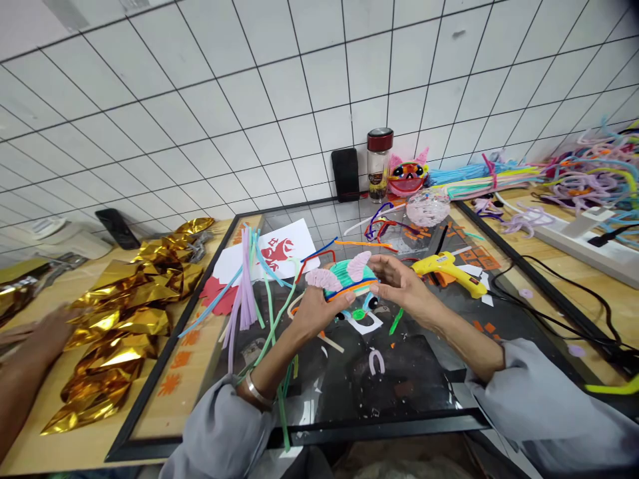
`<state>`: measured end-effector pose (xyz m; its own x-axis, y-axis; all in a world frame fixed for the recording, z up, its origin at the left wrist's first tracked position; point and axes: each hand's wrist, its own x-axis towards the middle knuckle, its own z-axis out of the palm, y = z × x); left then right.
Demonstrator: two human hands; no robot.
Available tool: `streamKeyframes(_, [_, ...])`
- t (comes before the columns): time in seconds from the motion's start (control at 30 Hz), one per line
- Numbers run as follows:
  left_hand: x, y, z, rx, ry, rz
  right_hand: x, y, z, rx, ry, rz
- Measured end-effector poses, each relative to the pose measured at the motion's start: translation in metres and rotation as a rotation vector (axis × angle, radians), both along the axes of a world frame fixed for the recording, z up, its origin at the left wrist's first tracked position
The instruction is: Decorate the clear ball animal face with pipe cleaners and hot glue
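Note:
Both my hands hold a pipe-cleaner animal face (349,276) above the glass-topped board. It has a green striped top, pale pink ears, an orange and blue band, and large black-and-white eyes. My left hand (317,309) grips its left edge, thumb along the front. On the right edge, my right hand (399,283) closes with its thumb at the front and fingers behind. Right of that hand lies a yellow hot glue gun (452,271). Loose purple pipe cleaners (243,286) and green ones (272,339) lie beside my left forearm. A small lilac U-shaped piece (377,362) rests below the face.
At the wall stand a black phone (345,174), a lidded glass bottle (378,166) and a finished red-and-pink face (408,176). Gold foil (120,332) lies left, near another person's hand (50,332). A power strip (589,239) and black cables (564,319) are right.

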<state>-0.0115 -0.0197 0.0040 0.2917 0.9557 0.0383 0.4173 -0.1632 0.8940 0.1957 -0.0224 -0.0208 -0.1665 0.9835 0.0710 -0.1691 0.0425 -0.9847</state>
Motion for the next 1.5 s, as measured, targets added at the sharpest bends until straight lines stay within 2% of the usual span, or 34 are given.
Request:
streamKeyframes(0.37, [-0.006, 0.004, -0.007, 0.054, 0.03, 0.026, -0.002, -0.002, 0.0, 0.002, -0.003, 0.019])
streamKeyframes(0.57, [-0.004, 0.005, -0.005, 0.088, 0.065, 0.019, -0.001, 0.001, -0.005, -0.015, 0.04, 0.01])
streamKeyframes(0.8, [-0.003, 0.005, -0.002, 0.083, 0.043, -0.022, 0.0, 0.001, -0.004, -0.027, 0.075, 0.035])
streamKeyframes(0.97, [0.0, 0.002, -0.005, 0.102, 0.002, 0.033, -0.003, -0.001, -0.004, -0.038, 0.083, 0.028])
streamKeyframes(1.23, [0.001, 0.001, -0.016, 0.139, -0.017, 0.045, -0.004, 0.0, -0.005, -0.019, 0.092, 0.024])
streamKeyframes(1.4, [-0.002, 0.002, -0.022, 0.17, -0.004, 0.138, -0.005, 0.0, -0.009, -0.036, 0.085, 0.009])
streamKeyframes(1.5, [-0.003, 0.003, -0.023, 0.166, -0.038, 0.141, -0.005, 0.001, -0.01, -0.041, 0.089, 0.0])
